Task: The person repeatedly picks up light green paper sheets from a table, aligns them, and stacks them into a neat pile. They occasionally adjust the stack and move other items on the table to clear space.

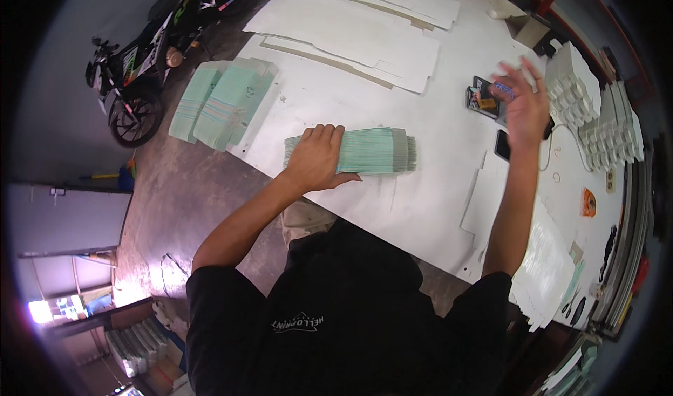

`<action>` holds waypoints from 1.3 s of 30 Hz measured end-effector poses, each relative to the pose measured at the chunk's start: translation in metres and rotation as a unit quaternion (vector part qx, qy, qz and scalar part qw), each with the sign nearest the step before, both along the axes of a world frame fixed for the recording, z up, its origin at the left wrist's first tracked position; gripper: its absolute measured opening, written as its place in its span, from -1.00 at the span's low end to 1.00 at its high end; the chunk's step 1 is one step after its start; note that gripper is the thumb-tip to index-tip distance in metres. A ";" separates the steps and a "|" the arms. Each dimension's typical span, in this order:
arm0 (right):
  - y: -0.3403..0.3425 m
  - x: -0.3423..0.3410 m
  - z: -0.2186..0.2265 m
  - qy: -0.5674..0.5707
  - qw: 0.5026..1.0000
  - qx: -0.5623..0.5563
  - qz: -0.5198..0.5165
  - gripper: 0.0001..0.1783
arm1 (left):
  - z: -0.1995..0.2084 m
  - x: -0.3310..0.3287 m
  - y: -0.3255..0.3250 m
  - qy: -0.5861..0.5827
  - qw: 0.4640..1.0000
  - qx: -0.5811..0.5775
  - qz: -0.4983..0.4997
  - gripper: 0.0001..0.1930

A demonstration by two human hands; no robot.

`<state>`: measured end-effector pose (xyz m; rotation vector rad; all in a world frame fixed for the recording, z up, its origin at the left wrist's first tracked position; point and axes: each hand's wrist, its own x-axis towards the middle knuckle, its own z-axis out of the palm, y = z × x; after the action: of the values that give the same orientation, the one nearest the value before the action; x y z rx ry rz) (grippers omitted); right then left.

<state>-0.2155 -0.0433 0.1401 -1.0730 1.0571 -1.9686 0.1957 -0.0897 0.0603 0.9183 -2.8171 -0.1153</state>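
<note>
In the head view, the left hand is clamped across the left part of a stack of green cards, fingers over it and thumb along its near edge, with the rest extending to the right on the white worktop. The raised right hand is blurred beside an open black box, well apart from that stack to its right; whether it grips the small blue item at its fingers cannot be told. Two more green bundles lie farther left.
</note>
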 end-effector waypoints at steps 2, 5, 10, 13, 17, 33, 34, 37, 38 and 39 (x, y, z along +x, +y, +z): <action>0.027 0.042 -0.020 0.057 0.997 0.058 0.019 -0.54 | -0.003 -0.001 -0.002 -0.015 1.000 0.024 0.009 -0.02; 0.070 0.103 -0.062 0.062 0.990 0.128 -0.008 -0.73 | -0.004 -0.008 -0.003 -0.020 0.998 0.045 0.039 -0.10; 0.097 0.202 -0.145 -0.113 0.929 0.350 0.038 -0.79 | -0.007 -0.022 0.010 0.008 0.997 0.002 0.076 -0.07; 0.077 0.242 -0.156 -0.160 0.910 0.382 -0.004 -0.78 | -0.004 -0.021 0.020 0.007 0.998 0.007 0.070 0.04; 0.065 0.258 -0.157 -0.169 0.907 0.383 -0.037 -0.81 | -0.004 -0.024 0.020 -0.011 0.994 0.040 0.100 0.15; 0.073 0.276 -0.162 -0.205 0.917 0.330 -0.085 -0.76 | 0.003 -0.028 0.021 -0.032 0.992 0.060 0.106 0.19; 0.071 0.275 -0.159 -0.166 0.917 0.353 -0.090 -0.77 | 0.002 -0.027 0.020 -0.029 0.993 0.053 0.103 0.20; 0.075 0.273 -0.173 -0.144 0.927 0.337 -0.079 -0.81 | -0.001 -0.027 0.019 -0.022 0.995 0.041 0.092 0.21; 0.078 0.272 -0.179 -0.153 0.933 0.318 -0.072 -0.83 | -0.001 -0.028 0.019 -0.023 0.995 0.043 0.087 0.21; 0.082 0.269 -0.174 -0.271 0.925 0.266 -0.026 -0.86 | 0.000 -0.027 0.019 -0.023 0.995 0.044 0.087 0.21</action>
<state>0.0539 0.0383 -0.0342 -0.1887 1.1974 -1.7103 0.1688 -0.0712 0.0602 1.1946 -2.7777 -0.1989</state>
